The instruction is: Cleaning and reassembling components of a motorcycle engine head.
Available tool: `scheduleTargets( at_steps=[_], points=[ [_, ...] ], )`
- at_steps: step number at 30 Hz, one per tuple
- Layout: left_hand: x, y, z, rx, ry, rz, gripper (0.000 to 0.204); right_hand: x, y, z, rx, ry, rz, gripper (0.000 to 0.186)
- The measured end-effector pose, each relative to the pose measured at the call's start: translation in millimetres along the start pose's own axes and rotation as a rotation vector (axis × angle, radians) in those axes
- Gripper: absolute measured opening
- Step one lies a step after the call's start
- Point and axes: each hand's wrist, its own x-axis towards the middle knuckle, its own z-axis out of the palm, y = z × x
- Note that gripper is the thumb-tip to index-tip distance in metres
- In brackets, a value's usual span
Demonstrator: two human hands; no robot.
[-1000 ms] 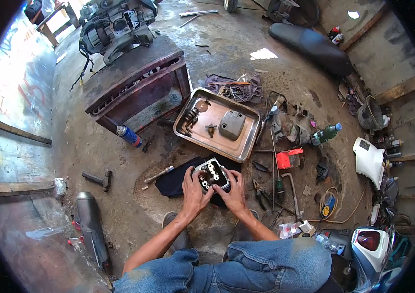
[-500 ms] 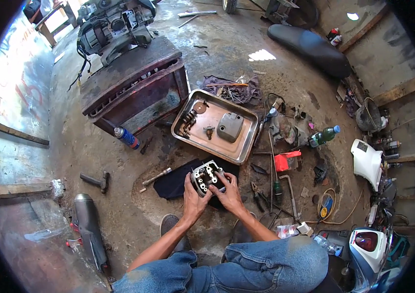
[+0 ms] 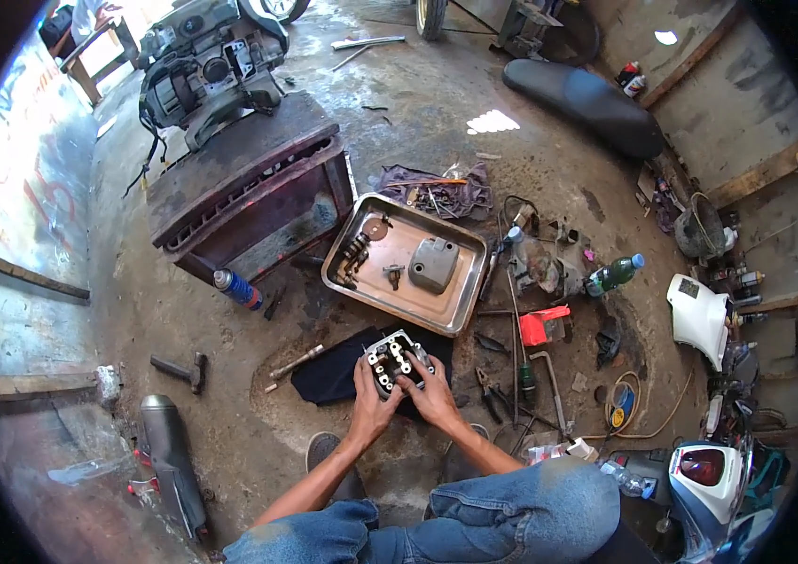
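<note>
I hold the cylinder head (image 3: 395,366) between my two hands, over the dark cloth (image 3: 322,376) on the floor and near the tray. My left hand (image 3: 375,395) is curled around its left side, and my right hand (image 3: 431,393) presses on the other side, so the block is pinched between them. It is a chunky gray metal block, with a boxy rim, dark hollows and small round shiny bumps inside. The cloth under it is soft, flat and wrinkly. The metal tray (image 3: 418,305) has round corners and a smooth, shiny rim, and its bottom looks brownish. In it sit a dull gray cover (image 3: 435,265), shaped like a rounded box, and a flat brown disc (image 3: 375,229) with a hole. The concrete floor (image 3: 249,432) is rough and stained.
</note>
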Motion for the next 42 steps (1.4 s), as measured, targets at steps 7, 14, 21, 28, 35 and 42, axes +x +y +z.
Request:
scheduleTargets(
  at_steps=[7, 14, 21, 28, 35, 42],
  points=[
    [-4.8, -17.0, 11.7, -0.007, 0.088, 0.107, 0.093, 0.5, -2.9, 7.9, -0.074, 0.026, 0.017, 0.056],
    [-10.4, -21.7, 14.3, 0.037, 0.039, 0.071, 0.099, -3.6, -5.6, 8.5, -0.063, 0.084, 0.005, 0.056],
    [-12.0, -27.7, 9.8, 0.109, 0.014, 0.081, 0.101, -8.2, -19.8, 10.1, -0.046, 0.106, 0.024, 0.058],
    [-12.5, -25.9, 11.8, 0.101, 0.010, 0.044, 0.104, -8.4, -22.1, 10.0, -0.027, 0.111, 0.050, 0.058],
    [-8.0, -32.3, 14.4, 0.106, 0.051, 0.082, 0.108, -4.9, -30.1, 11.3, 0.032, 0.152, 0.107, 0.060],
    [-12.2, -36.6, 16.7, 0.101, 0.074, 0.098, 0.105, -6.8, -15.4, 14.5, 0.023, 0.152, 0.103, 0.058]
  ],
)
